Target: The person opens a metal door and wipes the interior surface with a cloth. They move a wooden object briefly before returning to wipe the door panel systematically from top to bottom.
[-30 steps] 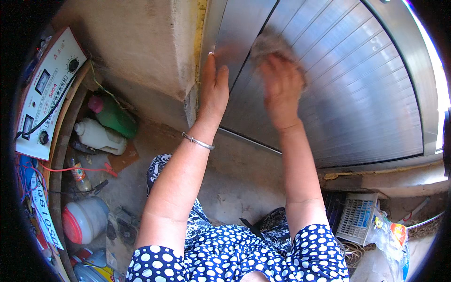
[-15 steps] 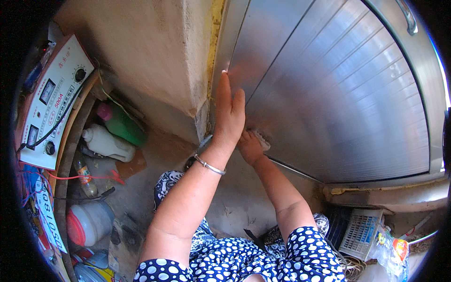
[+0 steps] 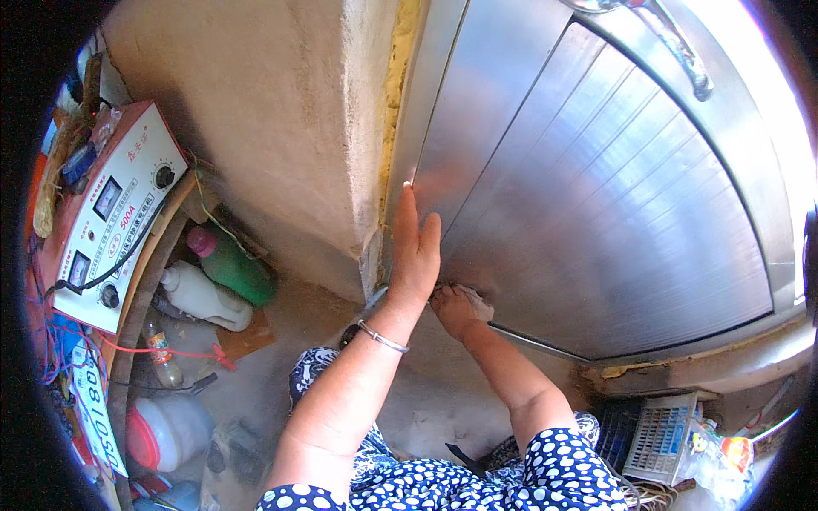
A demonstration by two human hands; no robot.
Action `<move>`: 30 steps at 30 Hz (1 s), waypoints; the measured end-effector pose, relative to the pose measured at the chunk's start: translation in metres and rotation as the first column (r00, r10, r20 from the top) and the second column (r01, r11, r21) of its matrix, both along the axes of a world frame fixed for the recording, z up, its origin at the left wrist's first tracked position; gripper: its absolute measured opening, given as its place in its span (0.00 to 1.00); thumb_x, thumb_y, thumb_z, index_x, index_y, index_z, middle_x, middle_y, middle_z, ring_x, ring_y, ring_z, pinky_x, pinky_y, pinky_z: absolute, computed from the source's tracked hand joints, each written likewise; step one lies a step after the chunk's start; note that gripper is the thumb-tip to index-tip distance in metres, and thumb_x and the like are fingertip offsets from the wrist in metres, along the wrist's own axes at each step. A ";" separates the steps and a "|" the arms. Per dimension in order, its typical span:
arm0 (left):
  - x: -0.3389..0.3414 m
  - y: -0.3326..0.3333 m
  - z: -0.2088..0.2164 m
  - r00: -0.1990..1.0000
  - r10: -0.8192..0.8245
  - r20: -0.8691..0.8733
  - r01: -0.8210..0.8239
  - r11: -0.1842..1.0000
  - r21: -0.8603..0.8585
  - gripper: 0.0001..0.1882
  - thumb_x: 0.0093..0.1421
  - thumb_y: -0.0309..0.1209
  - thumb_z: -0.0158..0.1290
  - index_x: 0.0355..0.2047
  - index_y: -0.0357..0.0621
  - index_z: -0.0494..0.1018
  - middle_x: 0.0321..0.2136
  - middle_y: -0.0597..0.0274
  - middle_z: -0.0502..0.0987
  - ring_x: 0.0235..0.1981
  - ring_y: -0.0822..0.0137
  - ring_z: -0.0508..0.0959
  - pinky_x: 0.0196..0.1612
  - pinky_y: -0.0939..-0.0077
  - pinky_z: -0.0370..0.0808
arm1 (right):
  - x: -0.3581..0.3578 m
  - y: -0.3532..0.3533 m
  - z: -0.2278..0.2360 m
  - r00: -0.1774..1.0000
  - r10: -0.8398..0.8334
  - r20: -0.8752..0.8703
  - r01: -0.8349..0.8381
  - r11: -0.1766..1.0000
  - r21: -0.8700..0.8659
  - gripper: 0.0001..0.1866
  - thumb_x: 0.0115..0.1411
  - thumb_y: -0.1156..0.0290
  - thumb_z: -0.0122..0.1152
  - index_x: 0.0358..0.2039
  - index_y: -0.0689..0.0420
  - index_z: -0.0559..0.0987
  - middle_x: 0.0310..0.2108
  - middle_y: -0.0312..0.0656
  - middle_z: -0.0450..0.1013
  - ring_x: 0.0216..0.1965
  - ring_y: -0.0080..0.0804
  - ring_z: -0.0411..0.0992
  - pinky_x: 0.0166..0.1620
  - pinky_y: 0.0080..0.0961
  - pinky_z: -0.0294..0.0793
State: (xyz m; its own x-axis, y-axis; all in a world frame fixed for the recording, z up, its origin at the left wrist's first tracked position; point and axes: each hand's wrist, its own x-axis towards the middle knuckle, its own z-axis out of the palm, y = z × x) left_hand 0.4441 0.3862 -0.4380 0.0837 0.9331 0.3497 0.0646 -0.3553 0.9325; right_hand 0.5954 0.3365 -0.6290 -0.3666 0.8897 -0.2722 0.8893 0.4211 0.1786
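Observation:
A silvery metal door (image 3: 613, 221) with grooved panels fills the upper right. My left hand (image 3: 416, 251), with a bracelet on its wrist, lies with fingers stretched along the door's left edge, thumb apart, holding nothing. Lower and slightly to the right, my right hand (image 3: 454, 312) presses a pale wadded cloth (image 3: 480, 301) against the bottom of the door. Its fingers are bent over the cloth, partly hiding it.
A plastered wall (image 3: 256, 111) adjoins the door. At left a white-faced charger with dials (image 3: 119, 217) sits on a shelf, with a green bottle (image 3: 230, 264), a white bottle (image 3: 204, 294) and a red-lidded tub (image 3: 170, 433) below. A plastic basket (image 3: 660, 436) stands at lower right.
The view has tilted up, so more of the door handle shows and everything sits lower. My left hand stays flat by the door edge; my right hand still holds the cloth at the door's bottom.

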 end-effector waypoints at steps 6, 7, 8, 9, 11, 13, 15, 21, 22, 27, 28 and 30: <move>0.005 0.005 0.020 0.954 -0.250 0.166 0.260 0.965 -0.043 0.34 0.66 0.47 0.36 0.64 0.35 0.46 0.65 0.49 0.49 0.66 0.59 0.48 0.66 0.69 0.43 | 0.024 -0.024 0.135 0.971 0.012 -0.240 0.078 0.928 0.365 0.24 0.45 0.77 0.55 0.46 0.52 0.74 0.46 0.43 0.69 0.51 0.42 0.63 0.54 0.43 0.60; 0.005 0.004 0.015 0.971 -0.168 0.172 0.172 0.985 -0.005 0.33 0.66 0.48 0.37 0.63 0.37 0.50 0.64 0.54 0.53 0.65 0.62 0.51 0.65 0.70 0.45 | 0.018 -0.028 0.169 0.969 0.032 -0.245 0.088 0.882 0.463 0.27 0.41 0.80 0.58 0.46 0.52 0.74 0.47 0.43 0.69 0.51 0.43 0.63 0.54 0.43 0.60; 0.000 0.002 0.018 0.962 -0.180 0.205 0.187 0.982 -0.017 0.33 0.66 0.48 0.37 0.63 0.37 0.51 0.63 0.55 0.54 0.65 0.63 0.52 0.65 0.71 0.45 | 0.011 -0.030 0.208 0.964 0.043 -0.263 0.087 0.882 0.463 0.28 0.41 0.81 0.57 0.48 0.52 0.73 0.50 0.43 0.67 0.53 0.44 0.62 0.55 0.44 0.59; -0.005 0.004 0.017 0.955 -0.187 0.231 0.201 0.979 -0.038 0.33 0.66 0.49 0.38 0.63 0.37 0.52 0.63 0.56 0.55 0.64 0.63 0.52 0.65 0.71 0.46 | 0.003 -0.031 0.242 0.956 0.052 -0.290 0.089 0.886 0.454 0.30 0.41 0.82 0.56 0.49 0.52 0.71 0.53 0.42 0.65 0.55 0.45 0.60 0.55 0.45 0.59; -0.014 0.012 0.007 0.939 -0.171 0.297 0.197 0.979 -0.060 0.33 0.65 0.52 0.38 0.62 0.42 0.57 0.62 0.58 0.57 0.64 0.64 0.54 0.64 0.68 0.49 | -0.014 -0.031 0.296 0.889 0.250 -0.384 0.072 0.751 0.656 0.30 0.39 0.86 0.55 0.47 0.53 0.71 0.51 0.44 0.66 0.55 0.48 0.60 0.55 0.46 0.57; -0.019 0.011 0.007 0.929 -0.170 0.328 0.214 0.972 -0.101 0.33 0.64 0.54 0.39 0.62 0.46 0.58 0.61 0.58 0.58 0.63 0.64 0.55 0.64 0.65 0.49 | -0.027 -0.029 0.348 0.875 0.364 -0.319 0.037 0.605 0.795 0.32 0.39 0.88 0.54 0.48 0.52 0.70 0.50 0.44 0.66 0.54 0.49 0.61 0.55 0.43 0.57; -0.013 0.009 0.010 0.916 -0.186 0.357 0.236 0.966 -0.102 0.32 0.62 0.56 0.40 0.61 0.53 0.60 0.60 0.59 0.60 0.63 0.63 0.56 0.63 0.60 0.50 | -0.025 -0.015 0.389 0.857 0.499 -0.128 -0.059 0.343 0.938 0.26 0.44 0.83 0.55 0.47 0.51 0.71 0.48 0.41 0.68 0.53 0.46 0.62 0.54 0.40 0.58; -0.016 0.009 0.010 0.886 -0.120 0.447 0.237 0.947 -0.217 0.31 0.61 0.55 0.42 0.59 0.53 0.62 0.58 0.59 0.63 0.62 0.65 0.57 0.62 0.60 0.50 | -0.036 0.020 0.390 0.896 0.437 -0.083 -0.062 0.307 0.950 0.25 0.47 0.80 0.55 0.49 0.60 0.69 0.48 0.50 0.67 0.53 0.51 0.62 0.56 0.42 0.61; -0.016 0.011 0.004 0.900 -0.084 0.427 0.204 0.948 -0.244 0.31 0.62 0.55 0.42 0.59 0.52 0.63 0.58 0.59 0.64 0.62 0.65 0.57 0.62 0.60 0.50 | -0.033 0.026 0.383 0.887 0.458 -0.061 -0.078 0.279 0.957 0.25 0.47 0.80 0.56 0.49 0.57 0.70 0.48 0.46 0.68 0.53 0.48 0.62 0.55 0.41 0.61; -0.023 0.006 0.014 0.923 -0.021 0.385 0.072 0.991 -0.117 0.29 0.64 0.52 0.40 0.58 0.46 0.64 0.56 0.61 0.67 0.59 0.68 0.62 0.60 0.69 0.54 | -0.017 0.038 0.330 0.892 0.451 0.014 -0.156 0.280 0.947 0.17 0.48 0.71 0.56 0.41 0.50 0.76 0.45 0.35 0.71 0.50 0.38 0.66 0.52 0.38 0.64; -0.025 0.006 0.015 0.921 -0.023 0.388 0.067 0.993 -0.100 0.29 0.64 0.51 0.40 0.57 0.45 0.64 0.56 0.61 0.67 0.58 0.69 0.63 0.60 0.71 0.55 | -0.016 0.038 0.318 0.894 0.448 0.006 -0.167 0.323 0.932 0.17 0.48 0.70 0.56 0.41 0.50 0.76 0.45 0.35 0.71 0.50 0.38 0.66 0.52 0.39 0.64; -0.027 0.005 0.018 0.926 -0.025 0.376 0.073 0.991 -0.114 0.28 0.65 0.50 0.39 0.57 0.45 0.64 0.56 0.61 0.67 0.58 0.69 0.63 0.59 0.72 0.56 | -0.016 0.040 0.296 0.877 0.481 -0.019 -0.182 0.369 0.911 0.17 0.47 0.69 0.56 0.40 0.51 0.76 0.45 0.37 0.71 0.50 0.38 0.65 0.53 0.39 0.64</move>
State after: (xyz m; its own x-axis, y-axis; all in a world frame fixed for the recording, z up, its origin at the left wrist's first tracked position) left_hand 0.4173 0.3917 -0.4200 0.0167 0.9688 0.2471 -0.3104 -0.2299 0.9224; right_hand 0.5794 0.3768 -0.3332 -0.6048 0.3687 0.7059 0.7824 0.4407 0.4401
